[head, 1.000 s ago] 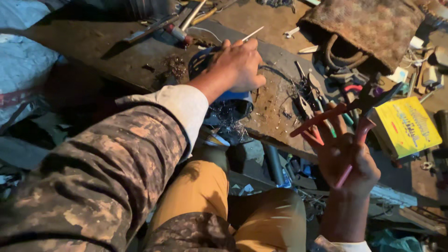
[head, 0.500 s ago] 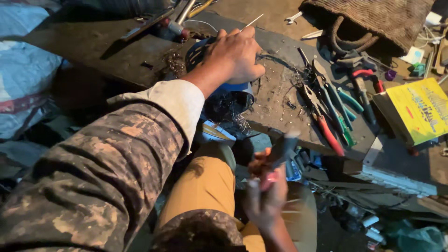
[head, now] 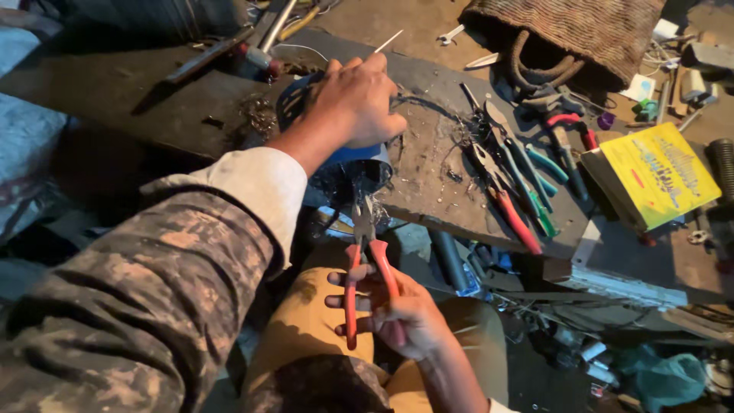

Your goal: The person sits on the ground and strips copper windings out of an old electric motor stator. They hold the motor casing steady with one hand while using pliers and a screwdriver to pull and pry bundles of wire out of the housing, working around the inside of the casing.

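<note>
Left hand [head: 359,99]: planted on the blue motor [head: 348,157] at the table [head: 428,176] edge, grip wrapped over its top, same hold as a second ago; thin white stick [head: 388,40] poking past the fingers.
Pliers [head: 365,268]: red-handled, brought down from beside the yellow box to just under the motor, nose up at the tangled wire [head: 359,180].
Right hand [head: 401,313]: over the lap, grip closed around both handles, jaws narrow.
Meaning: tool picked, now lined up for work on the wire.
Spare pliers [head: 512,183]: untouched on the table.
Yellow box [head: 657,172]: far right, well apart.
</note>
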`<state>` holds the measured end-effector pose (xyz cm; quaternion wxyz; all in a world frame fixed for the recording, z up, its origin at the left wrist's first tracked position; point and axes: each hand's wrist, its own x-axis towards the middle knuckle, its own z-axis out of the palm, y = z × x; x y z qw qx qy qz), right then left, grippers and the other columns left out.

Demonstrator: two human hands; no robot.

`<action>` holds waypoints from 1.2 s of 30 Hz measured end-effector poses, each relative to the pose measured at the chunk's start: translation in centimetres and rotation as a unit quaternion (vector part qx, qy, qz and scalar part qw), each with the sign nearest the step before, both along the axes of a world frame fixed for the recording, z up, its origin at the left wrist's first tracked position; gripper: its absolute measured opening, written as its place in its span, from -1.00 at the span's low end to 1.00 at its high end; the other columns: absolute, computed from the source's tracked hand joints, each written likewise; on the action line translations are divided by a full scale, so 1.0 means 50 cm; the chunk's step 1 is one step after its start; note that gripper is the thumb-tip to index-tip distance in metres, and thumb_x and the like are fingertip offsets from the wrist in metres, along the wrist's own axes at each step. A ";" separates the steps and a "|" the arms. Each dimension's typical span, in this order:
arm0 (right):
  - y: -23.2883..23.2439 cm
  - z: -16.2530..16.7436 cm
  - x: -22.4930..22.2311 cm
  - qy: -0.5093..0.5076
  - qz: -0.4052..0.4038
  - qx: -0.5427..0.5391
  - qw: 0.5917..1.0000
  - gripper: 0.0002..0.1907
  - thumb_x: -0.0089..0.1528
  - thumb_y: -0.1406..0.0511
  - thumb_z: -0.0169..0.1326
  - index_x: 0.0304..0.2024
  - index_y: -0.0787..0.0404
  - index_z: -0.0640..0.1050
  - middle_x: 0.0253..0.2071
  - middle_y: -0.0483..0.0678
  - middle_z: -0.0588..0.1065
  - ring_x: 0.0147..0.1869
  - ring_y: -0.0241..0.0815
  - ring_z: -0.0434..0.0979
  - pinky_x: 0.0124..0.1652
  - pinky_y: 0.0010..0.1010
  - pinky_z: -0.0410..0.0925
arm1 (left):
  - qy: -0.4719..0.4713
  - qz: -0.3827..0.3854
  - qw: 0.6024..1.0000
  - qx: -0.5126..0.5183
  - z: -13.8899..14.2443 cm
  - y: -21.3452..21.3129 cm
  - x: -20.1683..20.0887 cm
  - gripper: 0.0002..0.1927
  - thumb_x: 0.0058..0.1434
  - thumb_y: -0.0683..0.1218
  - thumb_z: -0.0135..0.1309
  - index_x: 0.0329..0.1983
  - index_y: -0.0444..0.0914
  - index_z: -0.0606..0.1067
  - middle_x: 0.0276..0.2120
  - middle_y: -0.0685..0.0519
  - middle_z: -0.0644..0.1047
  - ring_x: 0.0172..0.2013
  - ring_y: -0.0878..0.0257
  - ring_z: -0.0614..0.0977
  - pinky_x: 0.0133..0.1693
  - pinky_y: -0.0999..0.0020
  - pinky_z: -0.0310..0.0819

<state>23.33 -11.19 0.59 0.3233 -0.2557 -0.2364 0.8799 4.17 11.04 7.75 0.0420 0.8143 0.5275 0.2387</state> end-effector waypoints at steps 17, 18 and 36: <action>-0.008 -0.033 0.006 -0.158 -0.009 0.053 0.986 -0.11 -0.16 0.52 -0.04 0.32 0.40 0.31 0.06 0.12 0.44 0.13 0.11 0.49 -0.04 0.02 0.44 | -0.027 0.001 0.999 0.021 -0.013 0.013 -0.008 -0.60 -0.09 0.18 0.21 -0.31 -0.17 0.67 -0.12 -0.07 0.48 0.01 -0.10 0.49 0.04 -0.17 0.24; -0.018 -0.044 0.013 -0.246 0.000 0.103 0.964 -0.10 -0.11 0.56 -0.05 0.38 0.36 0.33 -0.03 0.11 0.40 0.02 0.03 0.43 -0.09 -0.14 0.37 | -0.014 0.001 1.000 0.008 -0.012 0.013 -0.010 -0.61 -0.08 0.18 0.21 -0.34 -0.17 0.67 -0.11 -0.08 0.47 0.01 -0.11 0.49 0.06 -0.18 0.23; -0.027 -0.013 -0.059 -0.313 -0.009 0.147 0.938 -0.34 -0.13 0.53 -0.06 0.09 0.40 0.48 -0.20 0.04 0.49 -0.17 -0.14 0.48 -0.21 -0.31 0.42 | -0.029 0.011 0.997 0.074 -0.015 0.002 -0.010 -0.61 -0.14 0.17 0.19 -0.40 -0.21 0.64 -0.12 -0.11 0.48 -0.01 -0.12 0.50 0.01 -0.19 0.23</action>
